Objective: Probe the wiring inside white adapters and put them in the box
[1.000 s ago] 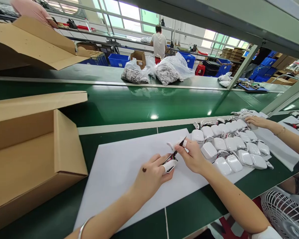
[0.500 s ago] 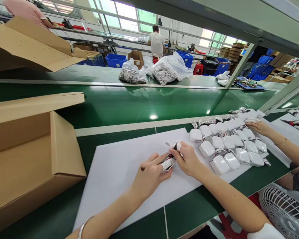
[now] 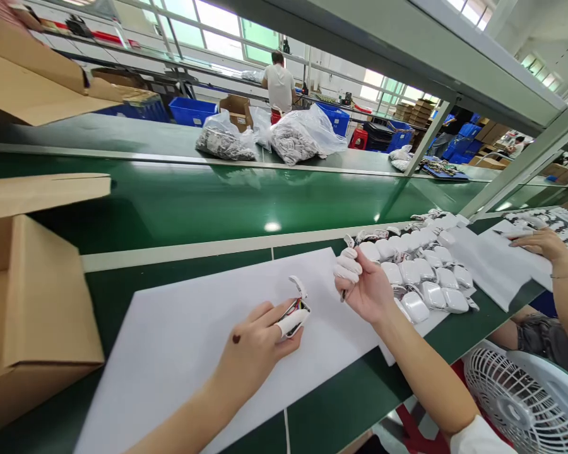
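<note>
Over the white sheet point(image 3: 184, 353), my left hand point(image 3: 265, 334) grips a small white device point(image 3: 294, 315) with coloured wires showing and a curved white piece sticking up from it. My right hand point(image 3: 365, 280) is raised to the right of the device, apart from it, its fingers curled around a dark, thin tool point(image 3: 343, 294) that shows only in part. White coverings are on some of its fingertips. Just beyond my right hand, rows of square white devices point(image 3: 415, 307) with wires lie on white paper.
An open cardboard box point(image 3: 52, 302) stands at the left. Behind the work surface runs a green belt point(image 3: 194, 202), with plastic bags of parts point(image 3: 296, 135) past it. A co-worker's hand point(image 3: 542, 243) is at the right, above a white fan point(image 3: 515, 403).
My right hand has drawn away from the device, up and to the right. The view has turned rightward. The co-worker's hand has moved off the rows of devices onto white sheets.
</note>
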Demonstrator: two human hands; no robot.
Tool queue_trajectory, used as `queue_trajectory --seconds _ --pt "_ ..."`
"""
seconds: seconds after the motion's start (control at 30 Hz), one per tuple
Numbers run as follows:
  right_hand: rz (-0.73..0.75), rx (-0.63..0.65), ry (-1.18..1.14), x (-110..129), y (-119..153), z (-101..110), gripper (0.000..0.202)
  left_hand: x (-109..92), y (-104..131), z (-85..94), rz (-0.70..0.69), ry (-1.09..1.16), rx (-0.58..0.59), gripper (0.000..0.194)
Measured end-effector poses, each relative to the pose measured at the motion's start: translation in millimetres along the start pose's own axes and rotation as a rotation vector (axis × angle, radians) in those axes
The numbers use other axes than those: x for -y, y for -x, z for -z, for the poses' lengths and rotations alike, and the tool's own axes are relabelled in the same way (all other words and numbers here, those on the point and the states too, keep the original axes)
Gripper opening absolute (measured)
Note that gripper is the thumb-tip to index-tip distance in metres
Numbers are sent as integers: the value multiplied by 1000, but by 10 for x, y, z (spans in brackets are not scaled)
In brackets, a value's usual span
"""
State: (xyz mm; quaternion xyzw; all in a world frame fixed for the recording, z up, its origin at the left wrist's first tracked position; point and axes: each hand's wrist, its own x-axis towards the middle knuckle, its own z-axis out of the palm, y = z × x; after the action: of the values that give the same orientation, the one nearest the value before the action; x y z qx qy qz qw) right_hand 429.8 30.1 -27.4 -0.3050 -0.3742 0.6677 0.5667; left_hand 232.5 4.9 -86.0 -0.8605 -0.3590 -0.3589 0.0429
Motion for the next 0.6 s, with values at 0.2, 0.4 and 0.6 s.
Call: queue_trajectory --seconds 0.2,0.4,0.6 --pt "-199 124 -92 -53 129 11 65 11 24 -15 -23 -9 -29 17" --pt "-399 148 -167 -80 195 -30 72 37 58 -42 -35 -3 -38 15" --pt "-421 162 -103 -48 200 -117 63 47 50 -49 -54 1 -74 14"
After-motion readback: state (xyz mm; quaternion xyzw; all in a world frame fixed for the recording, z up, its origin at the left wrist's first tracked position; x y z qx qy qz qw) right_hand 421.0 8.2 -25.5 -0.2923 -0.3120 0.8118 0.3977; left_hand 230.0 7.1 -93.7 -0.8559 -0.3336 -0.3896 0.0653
